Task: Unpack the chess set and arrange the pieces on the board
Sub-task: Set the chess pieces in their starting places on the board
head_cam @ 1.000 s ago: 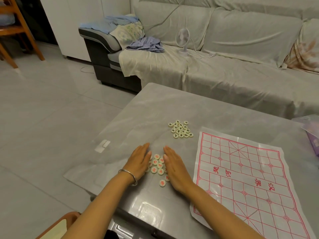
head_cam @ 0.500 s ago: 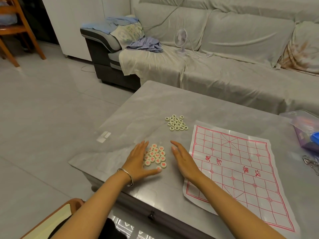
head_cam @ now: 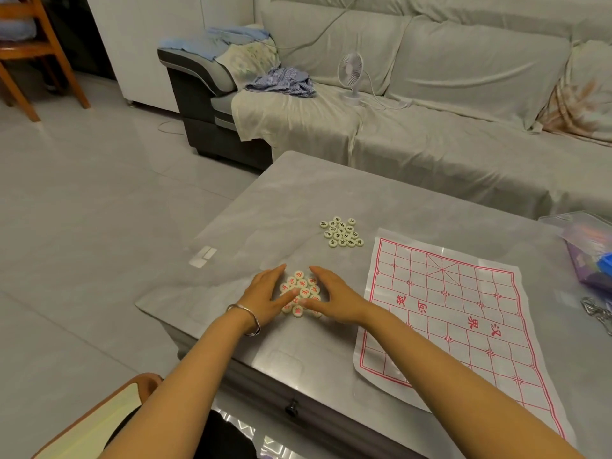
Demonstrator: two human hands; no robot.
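Fingers [head_cam: 276,275] of left hand [head_cam: 265,298] and right hand [head_cam: 335,299] lay straight, gripping nothing; they hemmed the red pieces [head_cam: 302,286], seemingly to bunch them near the board [head_cam: 457,313].

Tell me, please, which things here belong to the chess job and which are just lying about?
Job: red pieces, black pieces, board, left hand, right hand.
Lying about: fan, clothes, chair.

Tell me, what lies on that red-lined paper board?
No pieces show on the paper board, only printed red lines and characters. The right forearm crosses its near left part, so squares beneath it are hidden.
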